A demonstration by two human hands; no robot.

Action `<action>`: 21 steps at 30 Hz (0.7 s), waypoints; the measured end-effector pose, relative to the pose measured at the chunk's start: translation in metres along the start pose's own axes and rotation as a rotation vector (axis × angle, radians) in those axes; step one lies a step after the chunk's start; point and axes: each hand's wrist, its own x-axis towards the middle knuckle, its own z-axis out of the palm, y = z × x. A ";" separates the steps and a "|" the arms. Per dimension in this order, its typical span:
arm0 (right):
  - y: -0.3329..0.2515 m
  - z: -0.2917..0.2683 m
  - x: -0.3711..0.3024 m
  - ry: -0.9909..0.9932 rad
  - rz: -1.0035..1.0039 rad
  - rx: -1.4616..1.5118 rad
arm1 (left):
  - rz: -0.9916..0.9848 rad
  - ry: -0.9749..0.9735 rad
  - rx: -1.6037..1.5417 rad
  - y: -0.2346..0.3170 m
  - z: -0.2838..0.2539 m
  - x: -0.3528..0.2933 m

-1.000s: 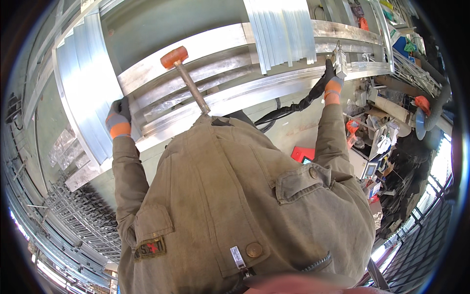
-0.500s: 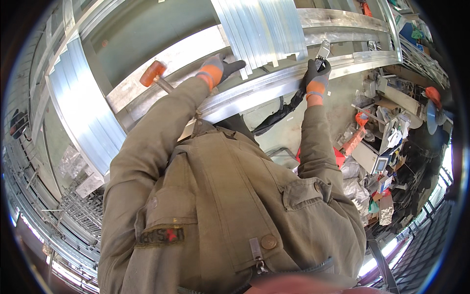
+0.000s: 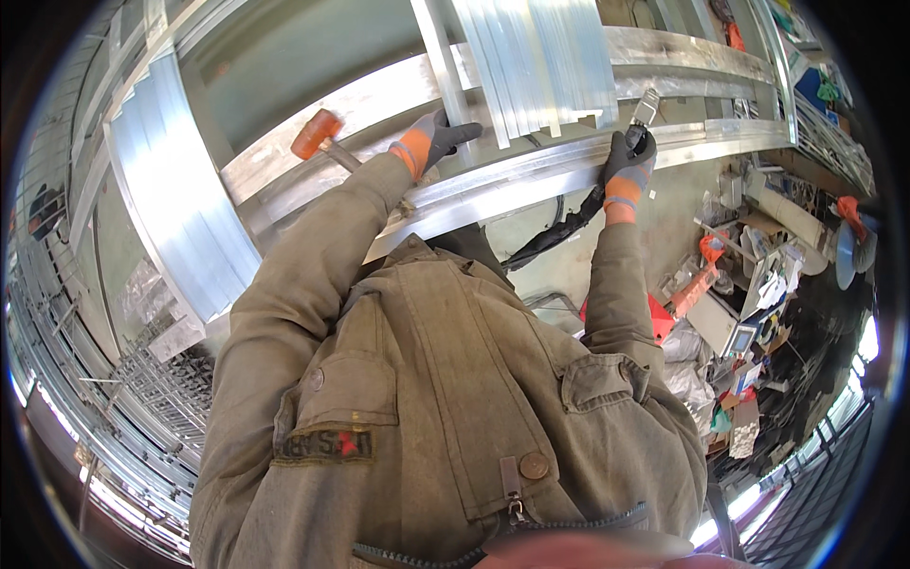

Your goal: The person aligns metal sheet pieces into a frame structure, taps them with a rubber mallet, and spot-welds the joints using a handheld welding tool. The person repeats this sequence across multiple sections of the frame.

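My left hand (image 3: 436, 142), in a grey and orange glove, is closed at the near end of a single silver metal strip (image 3: 441, 71), the thumb lying across it. This strip stands apart from a row of pale metal strips (image 3: 540, 66) just to its right. In my right hand (image 3: 628, 166), gloved alike, is a handheld tool with a silver head (image 3: 647, 106) pointing away from me. A black sleeved cable (image 3: 559, 232) runs down beside that hand; where it joins the tool is hidden. Near my left forearm lies a mallet with an orange head (image 3: 317, 134).
A long metal rail (image 3: 502, 190) crosses in front of me, with a wider beam (image 3: 389, 90) behind it. Another set of pale strips (image 3: 185, 190) lies on the frame at the left. Cluttered boxes, bags and scraps (image 3: 739, 313) fill the right side.
A strip that was against the row's left edge is now separated from it, with a gap between. Both hands and the surroundings appear shifted slightly right and down in the view.
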 end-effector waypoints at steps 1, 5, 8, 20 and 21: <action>-0.001 -0.001 -0.001 -0.006 0.002 -0.013 | -0.007 0.014 -0.072 -0.003 -0.006 -0.012; -0.002 -0.005 -0.007 -0.005 -0.022 -0.058 | 0.125 0.355 -0.363 -0.020 -0.031 -0.057; 0.001 -0.005 -0.014 0.004 -0.065 -0.174 | 0.241 0.642 -0.398 -0.034 -0.053 -0.091; -0.025 0.002 -0.098 0.209 -0.040 -0.377 | 0.325 0.119 -1.071 -0.102 -0.152 -0.272; -0.038 0.002 -0.111 0.235 -0.075 -0.405 | 0.351 0.056 -1.122 -0.110 -0.159 -0.287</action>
